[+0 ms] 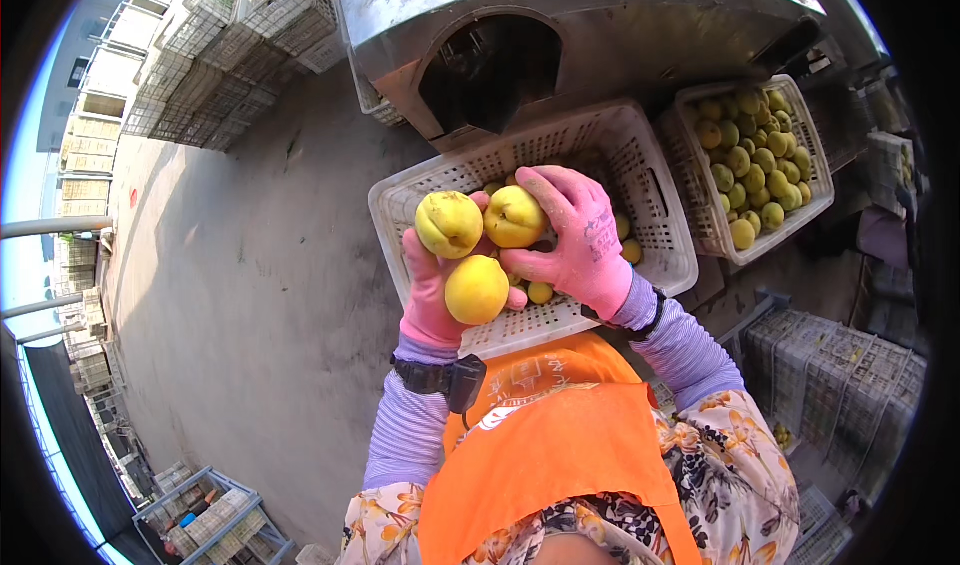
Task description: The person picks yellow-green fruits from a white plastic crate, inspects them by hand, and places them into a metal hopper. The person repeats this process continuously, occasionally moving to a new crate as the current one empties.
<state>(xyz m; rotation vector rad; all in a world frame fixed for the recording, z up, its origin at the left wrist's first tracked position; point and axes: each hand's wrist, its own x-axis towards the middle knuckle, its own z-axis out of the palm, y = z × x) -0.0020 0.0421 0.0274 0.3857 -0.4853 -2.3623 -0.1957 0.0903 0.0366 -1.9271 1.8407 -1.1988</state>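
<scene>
My left hand point(435, 295), in a pink glove, holds two yellow peaches, the lower one point(477, 290) in the palm and the other point(449, 224) above it at the fingers. My right hand point(581, 235), gloved the same way, has its thumb and fingers around a third yellow peach point(516, 217), close beside the left fingertips. Both hands are over a white plastic crate point(637, 190), and more yellow fruit point(540, 292) lies inside it, partly hidden by the hands.
A second crate point(827, 182) full of greenish-yellow fruit stands to the right. Beyond the near crate is a metal machine point(622, 62) with a dark opening. Stacked crates stand at the upper left point(217, 62) and lower right point(832, 385); a blue metal rack point(247, 501) is at the lower left.
</scene>
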